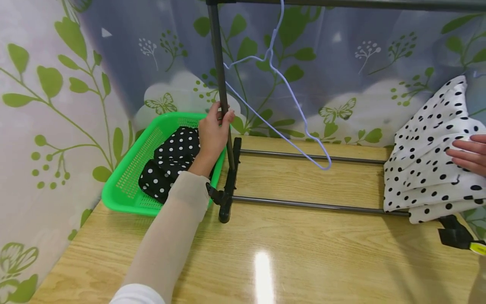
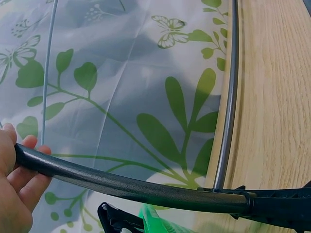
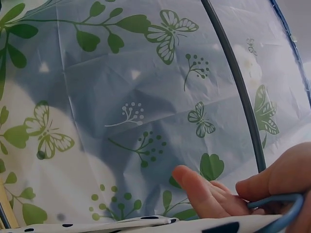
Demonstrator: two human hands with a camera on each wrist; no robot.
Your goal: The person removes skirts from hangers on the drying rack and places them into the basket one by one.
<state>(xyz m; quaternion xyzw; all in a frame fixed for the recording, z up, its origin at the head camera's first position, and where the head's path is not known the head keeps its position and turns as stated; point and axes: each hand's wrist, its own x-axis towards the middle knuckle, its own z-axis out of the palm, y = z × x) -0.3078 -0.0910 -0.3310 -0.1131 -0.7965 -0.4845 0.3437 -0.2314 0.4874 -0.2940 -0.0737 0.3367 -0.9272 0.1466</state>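
L grip [image 1: 213,131] was wrapped round the rack's upright post [image 1: 219,55]. R grip [image 1: 472,154] pinched a blue wire loop [image 3: 272,199] btwn thumb & fingers, per right wrist view; prob. part of a hanger. White spotted cloth [image 1: 421,139] was at R grip, R side of rack, covering the R ends of both base bars.

Main risk, IMO: rack tipping or skewing if the cloth got tugged, since the post looked slim & its foot [image 1: 228,194] narrow; a loose L grip would make that worse. Cloth could also slip if the pinch slackened, or its hem snag on the front base bar [image 1: 303,204].

In the way: a blue hanger [image 1: 271,52] dangled in the frame, hook up by the top bar [image 1: 360,4], L end close to the post; a knock might swing it. Green basket [image 1: 117,204] w/ black dotted cloth [image 1: 176,147] inside sat just beside the foot, partly under the L forearm. Patterned curtain [image 1: 341,63] hung behind. Surface [image 1: 322,253] carried rack & basket.
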